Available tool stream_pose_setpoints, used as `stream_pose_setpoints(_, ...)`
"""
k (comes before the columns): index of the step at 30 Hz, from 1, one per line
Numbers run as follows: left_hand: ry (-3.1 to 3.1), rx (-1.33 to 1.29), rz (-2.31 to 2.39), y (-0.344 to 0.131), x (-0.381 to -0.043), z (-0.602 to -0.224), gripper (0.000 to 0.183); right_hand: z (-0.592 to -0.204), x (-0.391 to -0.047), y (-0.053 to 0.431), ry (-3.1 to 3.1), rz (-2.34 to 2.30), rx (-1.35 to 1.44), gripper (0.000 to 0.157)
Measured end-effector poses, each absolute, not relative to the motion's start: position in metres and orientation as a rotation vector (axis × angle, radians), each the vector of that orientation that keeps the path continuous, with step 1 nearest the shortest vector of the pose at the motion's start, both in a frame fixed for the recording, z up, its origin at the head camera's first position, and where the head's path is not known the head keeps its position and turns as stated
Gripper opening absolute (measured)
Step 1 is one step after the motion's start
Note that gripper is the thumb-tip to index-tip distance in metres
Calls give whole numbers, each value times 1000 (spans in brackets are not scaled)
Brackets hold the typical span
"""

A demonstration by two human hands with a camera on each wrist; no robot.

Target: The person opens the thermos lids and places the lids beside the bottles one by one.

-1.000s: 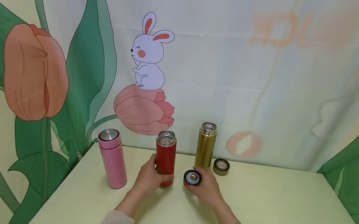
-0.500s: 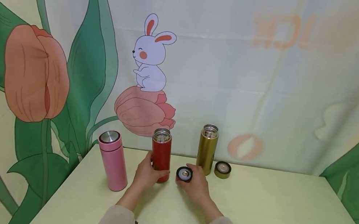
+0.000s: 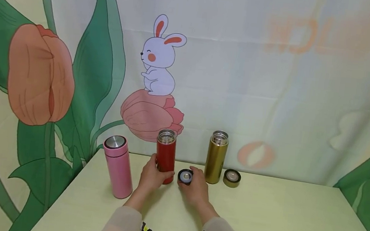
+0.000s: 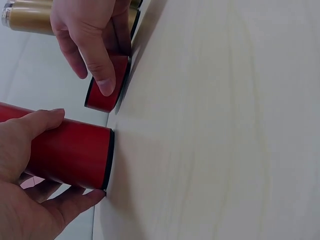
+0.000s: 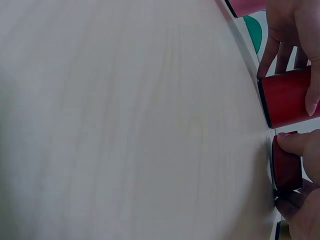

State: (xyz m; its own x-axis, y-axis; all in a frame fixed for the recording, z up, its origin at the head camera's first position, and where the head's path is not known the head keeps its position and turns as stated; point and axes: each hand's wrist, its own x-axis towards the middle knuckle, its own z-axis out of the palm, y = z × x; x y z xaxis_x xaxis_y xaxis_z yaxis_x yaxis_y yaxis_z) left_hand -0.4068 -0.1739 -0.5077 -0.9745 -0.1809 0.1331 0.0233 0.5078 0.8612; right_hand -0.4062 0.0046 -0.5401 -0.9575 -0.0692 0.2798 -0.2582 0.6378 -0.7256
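Note:
My left hand (image 3: 152, 175) grips the lower body of a red thermos bottle (image 3: 165, 153), which stands upright with its steel mouth uncovered. Just right of it, my right hand (image 3: 197, 190) pinches a red bottle lid (image 3: 185, 176) by its sides, its inner face turned up. In the left wrist view the lid (image 4: 102, 100) sits right at the tabletop, a short gap from the bottle's black base. Fingers of the right hand (image 5: 305, 200) wrap both sides of the lid in the right wrist view.
An uncovered gold thermos (image 3: 215, 162) stands behind the right hand, with its gold lid (image 3: 231, 178) lying inner face up beside it. A capped pink thermos (image 3: 119, 174) stands at the left. Behind the pale table (image 3: 279, 219) hangs a printed cloth (image 3: 216, 77).
The red bottle has shifted left and back in my left hand's grip. My right hand has carried the red lid left and slightly back, closer to the bottle. The head view has shifted slightly.

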Motion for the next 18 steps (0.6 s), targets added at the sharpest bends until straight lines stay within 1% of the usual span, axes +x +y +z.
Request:
stream_pose_setpoints(8,-2519,164,-1483,-174,-416,-511,78,-537,-409,-2,-2681,1201,233,72)
stream_pose_setpoints(18,-2455,211,-1520,-169,-425,-517,85,-531,-414,-6,-2662,1215,188,71)
